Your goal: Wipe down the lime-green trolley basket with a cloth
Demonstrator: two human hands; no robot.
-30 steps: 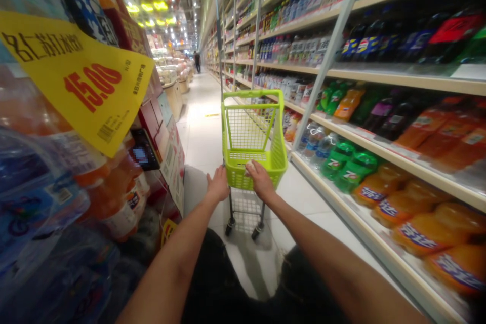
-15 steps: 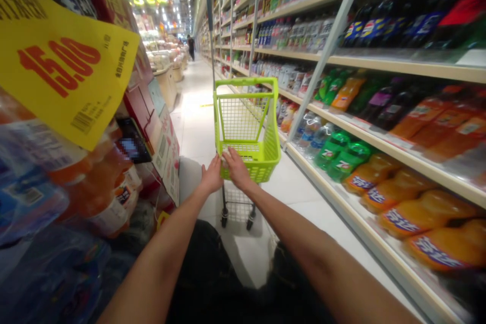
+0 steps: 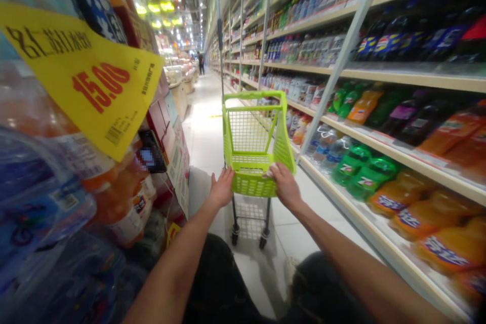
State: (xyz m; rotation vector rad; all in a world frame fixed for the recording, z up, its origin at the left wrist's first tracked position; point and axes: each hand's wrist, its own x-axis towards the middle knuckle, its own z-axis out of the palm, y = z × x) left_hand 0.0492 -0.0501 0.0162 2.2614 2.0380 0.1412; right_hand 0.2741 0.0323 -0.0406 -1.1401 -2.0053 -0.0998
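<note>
A small lime-green shopping cart (image 3: 252, 142) on black wheels stands in the aisle in front of me, its basket empty. My left hand (image 3: 221, 188) rests against the near left corner of the basket, fingers stretched up along it. My right hand (image 3: 284, 186) is curled over the near right rim, with something small and pale under its fingers that I cannot make out. My knees in dark trousers show at the bottom of the view.
Shelves of soft-drink bottles (image 3: 379, 172) run along the right. Shrink-wrapped bottle packs with a yellow 15.00 price sign (image 3: 91, 86) crowd the left. The white tiled aisle (image 3: 207, 126) stretches ahead, where a person (image 3: 200, 62) stands far off.
The cart has shifted a little right in view. My right hand moved from the near left of the rim to its right corner; my left hand stays at the left corner.
</note>
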